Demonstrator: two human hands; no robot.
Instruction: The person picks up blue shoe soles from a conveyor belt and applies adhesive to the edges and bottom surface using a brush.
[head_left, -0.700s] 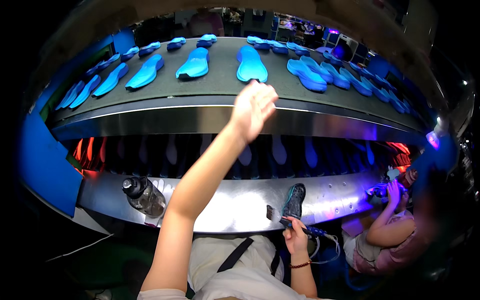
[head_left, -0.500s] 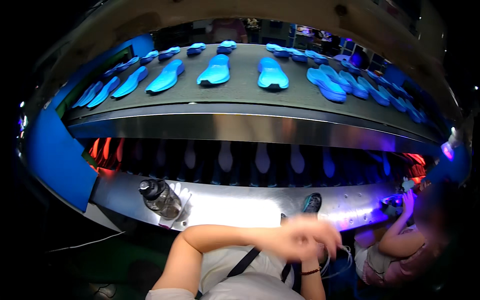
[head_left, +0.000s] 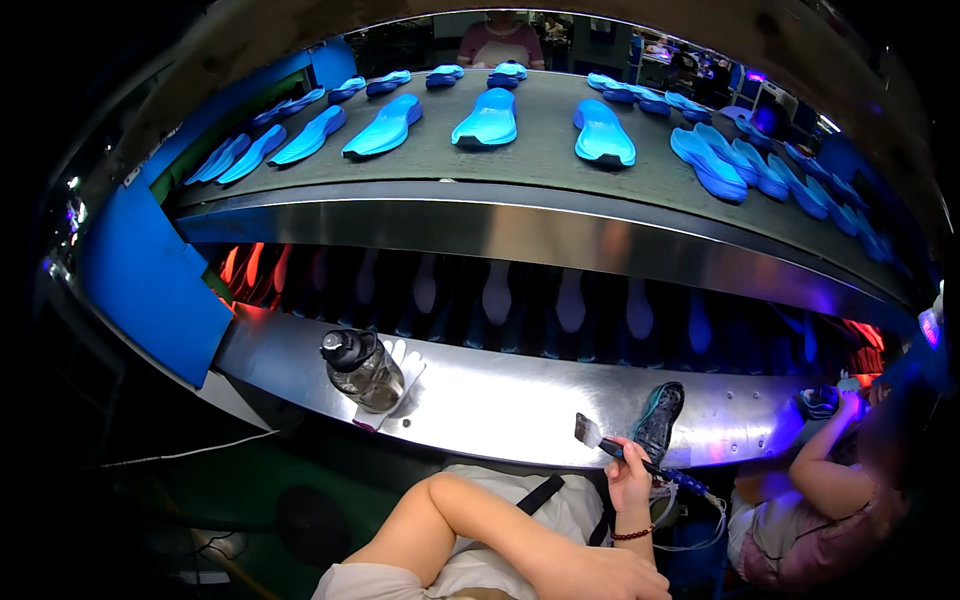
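Note:
My right hand is shut on a small brush with a blue handle, its bristle head raised over the steel ledge. A dark shoe sole with a teal rim lies on the ledge just right of the brush. My left hand rests low against my torso at the bottom edge, arm bent across my body. Nothing shows in it, and its fingers are partly cut off. Above, several blue soles ride on the grey conveyor belt.
A clear water bottle with a black cap stands on the ledge at the left, on a white cloth. More soles pass on a lower level under the belt. Another person sits at my right, handling a blue sole.
My left arm came down from the belt above and folded across my torso. My right hand has kept hold of the brush by the dark sole.

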